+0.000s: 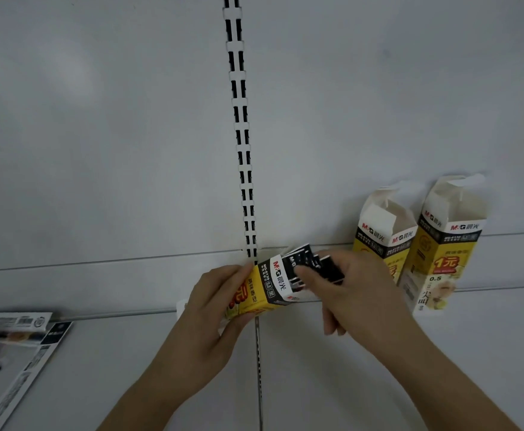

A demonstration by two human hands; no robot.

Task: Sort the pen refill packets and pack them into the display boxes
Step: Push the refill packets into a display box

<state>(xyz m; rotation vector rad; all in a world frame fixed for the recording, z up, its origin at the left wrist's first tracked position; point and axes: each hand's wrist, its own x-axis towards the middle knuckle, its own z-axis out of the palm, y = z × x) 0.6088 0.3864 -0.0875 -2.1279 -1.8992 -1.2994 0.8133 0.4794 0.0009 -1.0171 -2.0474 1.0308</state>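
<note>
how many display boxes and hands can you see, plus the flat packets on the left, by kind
Yellow display boxes: 3, one held by the left hand at, two standing open at and
Hands: 2, the right hand on the black refill packets
Flat packets at left: 2
Total: 7

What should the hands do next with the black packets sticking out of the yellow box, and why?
Probably push them further in. The left hand holds the yellow display box tilted, and the right hand pinches a bunch of black refill packets whose tops poke out of its open end. Two more open boxes wait on the shelf.
</note>
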